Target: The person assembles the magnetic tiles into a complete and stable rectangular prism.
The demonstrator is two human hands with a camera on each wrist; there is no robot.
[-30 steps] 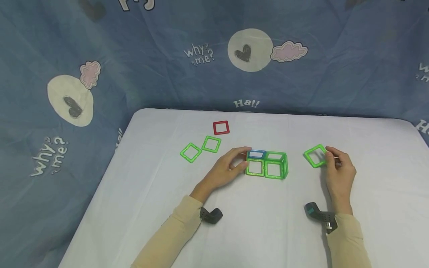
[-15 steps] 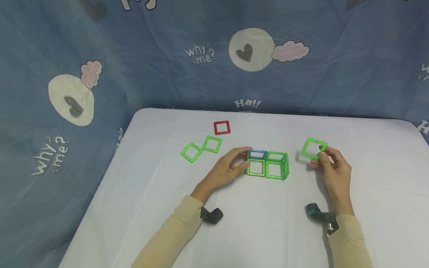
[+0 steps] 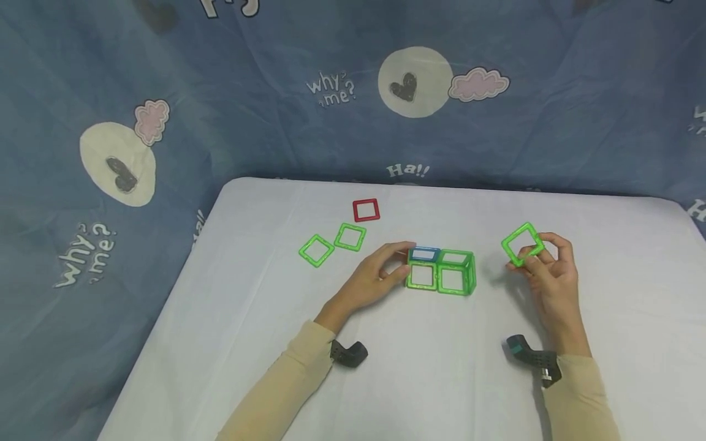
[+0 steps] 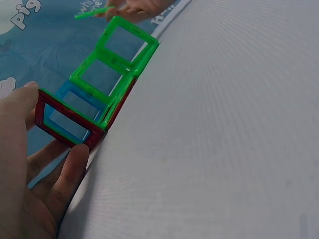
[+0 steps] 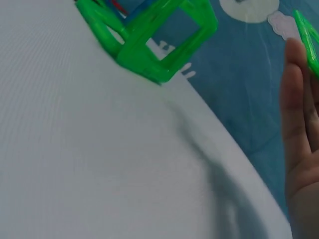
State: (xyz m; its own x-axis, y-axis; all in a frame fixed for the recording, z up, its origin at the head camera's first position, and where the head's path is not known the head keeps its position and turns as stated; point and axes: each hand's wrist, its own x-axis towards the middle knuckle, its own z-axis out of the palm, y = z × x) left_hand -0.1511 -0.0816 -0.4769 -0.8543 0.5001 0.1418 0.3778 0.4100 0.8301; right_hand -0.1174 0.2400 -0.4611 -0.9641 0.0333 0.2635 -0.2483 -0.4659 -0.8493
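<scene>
My left hand [image 3: 371, 277] grips the left end of a box built from square magnetic tiles [image 3: 438, 278], thumb in front and fingers behind. The box is mostly green, with a blue tile [image 3: 425, 248] in its top left part. A dark red tile [image 4: 70, 111] forms the end under my left fingers, seen in the left wrist view. To the right of the box, my right hand [image 3: 554, 282] pinches a loose green square tile [image 3: 515, 234] by its lower right edge, raised off the table and apart from the box. The right wrist view shows only a sliver of that tile [image 5: 309, 45].
Left of the box, two green square tiles [image 3: 317, 266] [image 3: 350, 226] lie flat on the white tabletop [image 3: 430, 367]. Behind them lies a red square tile [image 3: 366, 219]. A blue printed cloth [image 3: 331, 141] hangs beyond the table's back edge.
My right hand has lifted the green tile and turned it between its fingers. The left hand and the box have stayed in place.
</scene>
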